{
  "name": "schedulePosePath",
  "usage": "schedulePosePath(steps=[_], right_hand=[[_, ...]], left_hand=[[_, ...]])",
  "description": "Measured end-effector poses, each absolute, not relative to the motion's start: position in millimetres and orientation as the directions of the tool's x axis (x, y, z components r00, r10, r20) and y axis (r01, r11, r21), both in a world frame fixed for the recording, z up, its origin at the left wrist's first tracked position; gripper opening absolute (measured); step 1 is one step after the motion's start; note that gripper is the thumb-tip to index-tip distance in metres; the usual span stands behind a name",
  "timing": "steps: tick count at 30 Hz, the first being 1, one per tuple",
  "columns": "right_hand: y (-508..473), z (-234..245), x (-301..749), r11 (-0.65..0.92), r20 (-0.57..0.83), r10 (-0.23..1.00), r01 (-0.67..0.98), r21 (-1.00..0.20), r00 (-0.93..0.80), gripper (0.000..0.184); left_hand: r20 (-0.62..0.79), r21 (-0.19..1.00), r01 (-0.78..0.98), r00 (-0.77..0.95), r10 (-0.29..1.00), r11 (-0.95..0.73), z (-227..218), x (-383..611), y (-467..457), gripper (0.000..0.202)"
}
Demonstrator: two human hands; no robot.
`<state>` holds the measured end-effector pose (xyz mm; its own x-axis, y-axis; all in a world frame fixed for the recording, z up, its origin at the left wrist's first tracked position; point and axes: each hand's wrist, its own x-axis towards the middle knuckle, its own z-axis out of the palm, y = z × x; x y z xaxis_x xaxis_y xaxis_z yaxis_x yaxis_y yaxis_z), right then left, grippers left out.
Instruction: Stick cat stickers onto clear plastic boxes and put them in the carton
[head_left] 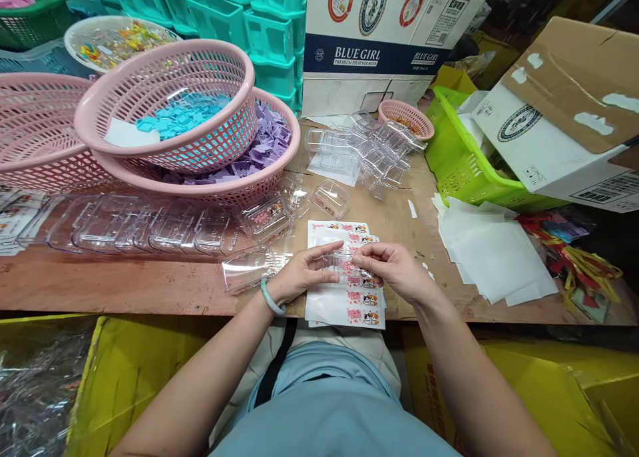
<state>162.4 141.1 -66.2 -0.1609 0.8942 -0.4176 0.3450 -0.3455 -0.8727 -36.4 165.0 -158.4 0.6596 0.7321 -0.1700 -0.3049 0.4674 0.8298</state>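
A clear plastic box (330,263) is between my hands, above stacked sticker sheets (344,307) printed with pink lettering and cartoon cats. My left hand (304,271), with a pale green bangle at the wrist, grips the box's left side between thumb and fingers. On the other side my right hand (392,265) is closed in a pinch at the box's right end; whether a sticker is between its fingertips cannot be made out. Beyond lie a clear box with a cat sticker (267,217) and another stickered clear piece (331,199). An open clear box (247,269) rests beside my left wrist.
Clear boxes (150,224) stand in a row at left, below pink baskets (164,148) of blue and purple pieces. More clear cases (359,148) pile up at the back. White paper sheets (489,251) and a green basket (464,157) are right. Cardboard cartons stand behind.
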Motion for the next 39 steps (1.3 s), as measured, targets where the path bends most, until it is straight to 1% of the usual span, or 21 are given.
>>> schedulePosePath(steps=[10, 14, 16, 19, 21, 23, 25, 27, 28, 30, 32, 33, 35, 37, 39], right_hand=[[142, -63, 158, -0.340, -0.414, 0.903, 0.397, -0.852, -0.114, 0.041], [141, -63, 157, -0.318, -0.394, 0.914, 0.426, -0.847, -0.100, 0.038], [141, -65, 156, -0.281, -0.360, 0.928, 0.453, -0.846, -0.098, 0.035], [136, -70, 155, -0.149, -0.239, 0.966, 0.542, -0.827, -0.099, 0.028], [131, -74, 153, -0.033, -0.120, 0.988, 0.631, -0.775, -0.097, 0.024], [126, -78, 152, 0.064, -0.005, 0.996, 0.706, -0.705, -0.094, 0.020], [120, -82, 150, 0.126, 0.084, 0.992, 0.748, -0.651, -0.094, 0.020], [117, -86, 150, 0.163, 0.136, 0.986, 0.752, -0.639, -0.097, 0.021], [115, -87, 151, 0.157, 0.139, 0.986, 0.744, -0.650, -0.087, 0.020], [113, -88, 154, 0.097, 0.101, 0.994, 0.706, -0.701, -0.036, 0.019], [111, -88, 157, 0.023, 0.043, 0.999, 0.663, -0.748, 0.013, 0.026], [110, -87, 158, 0.007, 0.029, 0.999, 0.658, -0.753, 0.022, 0.030], [107, -88, 160, 0.028, 0.051, 0.999, 0.688, -0.725, 0.013, 0.031], [104, -91, 160, 0.064, 0.097, 0.995, 0.735, -0.675, 0.002, 0.028], [102, -96, 159, 0.083, 0.143, 0.990, 0.753, -0.653, 0.015, 0.025]], left_hand=[[-0.162, 0.842, -0.297, 0.657, 0.736, 0.450, -158, -36, 165, 0.070], [-0.153, 0.846, -0.304, 0.649, 0.745, 0.438, -154, -36, 165, 0.067], [-0.165, 0.843, -0.305, 0.636, 0.754, 0.442, -149, -34, 164, 0.064], [-0.260, 0.848, -0.252, 0.571, 0.779, 0.467, -141, -28, 161, 0.051], [-0.307, 0.859, -0.215, 0.512, 0.803, 0.465, -137, -23, 158, 0.046], [-0.309, 0.875, -0.196, 0.475, 0.824, 0.442, -135, -20, 156, 0.046], [-0.304, 0.888, -0.175, 0.468, 0.830, 0.425, -135, -19, 156, 0.046], [-0.305, 0.894, -0.157, 0.473, 0.827, 0.420, -137, -19, 156, 0.047], [-0.305, 0.894, -0.154, 0.477, 0.824, 0.420, -137, -19, 156, 0.047], [-0.306, 0.891, -0.160, 0.482, 0.821, 0.426, -138, -20, 157, 0.046], [-0.313, 0.886, -0.162, 0.480, 0.820, 0.433, -137, -19, 157, 0.046], [-0.318, 0.886, -0.158, 0.477, 0.819, 0.436, -137, -19, 156, 0.046], [-0.320, 0.890, -0.147, 0.471, 0.822, 0.431, -136, -17, 155, 0.047], [-0.308, 0.900, -0.143, 0.459, 0.834, 0.411, -135, -15, 154, 0.047], [-0.297, 0.908, -0.141, 0.447, 0.844, 0.394, -134, -14, 153, 0.047]])
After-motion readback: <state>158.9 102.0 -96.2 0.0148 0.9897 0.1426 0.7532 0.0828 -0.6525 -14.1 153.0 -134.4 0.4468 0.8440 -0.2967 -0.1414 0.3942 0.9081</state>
